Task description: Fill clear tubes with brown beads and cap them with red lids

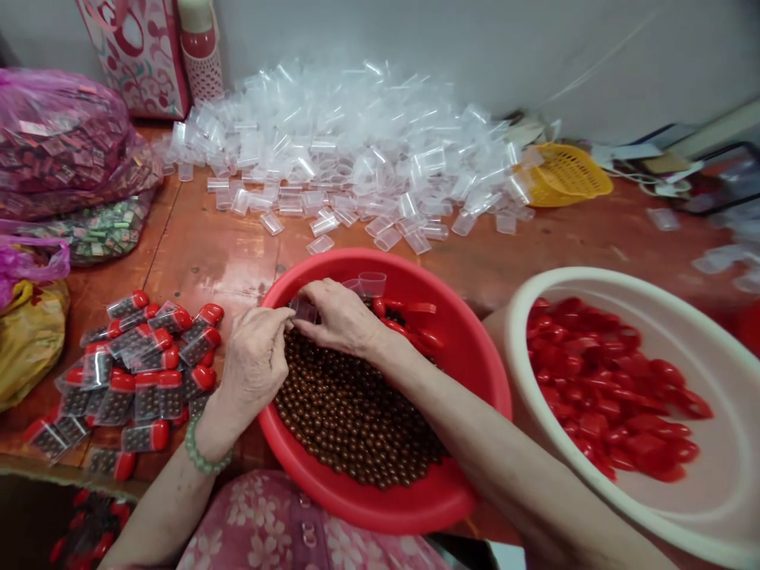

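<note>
Over the left rim of a red basin [480, 364], both hands meet. My right hand [341, 317] curls around a small clear plastic container [304, 310], partly hidden by its fingers. Thumb and fingers of my left hand [256, 360] are pinched together beside that container; what they hold, if anything, is hidden. Below the hands lie many shiny brown balls [362, 427]. Farther back in the basin, clear empty containers [372, 283] and red caps [421, 336] rest near my right wrist.
Filled, red-capped containers [142, 364] lie in a pile at left. Clear containers [356, 150] are heaped along the wall beside a yellow basket [567, 174]. A white basin [736, 412] of red caps stands at right. Plastic bags [65, 142] and a thermos [200, 51] stand back left.
</note>
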`<state>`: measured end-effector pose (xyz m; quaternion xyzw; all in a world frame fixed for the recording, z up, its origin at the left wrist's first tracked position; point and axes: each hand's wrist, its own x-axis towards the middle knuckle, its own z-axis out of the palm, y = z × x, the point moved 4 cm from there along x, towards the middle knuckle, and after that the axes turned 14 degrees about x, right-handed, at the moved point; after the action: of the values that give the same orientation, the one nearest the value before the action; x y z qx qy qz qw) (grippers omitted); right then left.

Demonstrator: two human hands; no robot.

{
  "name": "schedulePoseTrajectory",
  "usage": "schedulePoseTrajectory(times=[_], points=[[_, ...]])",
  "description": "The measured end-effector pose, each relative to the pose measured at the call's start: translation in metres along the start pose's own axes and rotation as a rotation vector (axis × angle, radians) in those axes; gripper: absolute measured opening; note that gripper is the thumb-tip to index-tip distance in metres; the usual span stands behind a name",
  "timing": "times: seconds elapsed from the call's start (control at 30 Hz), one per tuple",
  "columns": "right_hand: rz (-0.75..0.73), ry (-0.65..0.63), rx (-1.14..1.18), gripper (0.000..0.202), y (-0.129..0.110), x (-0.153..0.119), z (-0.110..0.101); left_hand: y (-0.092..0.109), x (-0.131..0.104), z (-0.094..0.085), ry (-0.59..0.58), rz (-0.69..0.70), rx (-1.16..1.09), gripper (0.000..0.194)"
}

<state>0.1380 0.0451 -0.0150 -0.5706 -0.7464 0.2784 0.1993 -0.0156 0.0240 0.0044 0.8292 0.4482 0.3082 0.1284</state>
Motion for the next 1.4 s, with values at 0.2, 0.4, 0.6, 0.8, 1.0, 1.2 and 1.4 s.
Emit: schedulePoseTrajectory(times=[0.2, 0.4, 0.6, 0.8, 1.0, 1.2, 1.4], points=[[0.233, 0.127, 0.284, 0.016, 0.000, -0.008, 0.007, -0.002, -0.001, 0.003, 0.037, 0.042, 0.048, 0.024], [0.362, -0.165, 0.152, 0.009, -0.007, -0.040, 0.042, 0.001, -0.001, 0.004, 0.035, 0.073, 0.085, 0.025], [0.508, -0.446, 0.302, 0.014, -0.003, -0.067, 0.054, 0.002, -0.001, 0.006, 0.024, 0.095, 0.117, 0.022], [0.760, -0.620, 0.685, 0.015, 0.011, -0.077, 0.061, 0.028, -0.009, -0.005, -0.296, 0.409, 0.026, 0.017], [0.859, -0.589, 1.028, 0.013, 0.016, -0.085, 0.065, 0.044, -0.022, -0.003, -0.747, 0.528, 0.090, 0.034], [0.871, -0.525, 1.221, 0.007, 0.010, -0.093, 0.066, 0.046, -0.023, 0.007, -0.784, 0.536, 0.144, 0.014], [0.773, -0.462, 1.255, 0.019, 0.003, -0.091, 0.050, 0.040, -0.016, -0.001, -0.658, 0.366, -0.215, 0.014]])
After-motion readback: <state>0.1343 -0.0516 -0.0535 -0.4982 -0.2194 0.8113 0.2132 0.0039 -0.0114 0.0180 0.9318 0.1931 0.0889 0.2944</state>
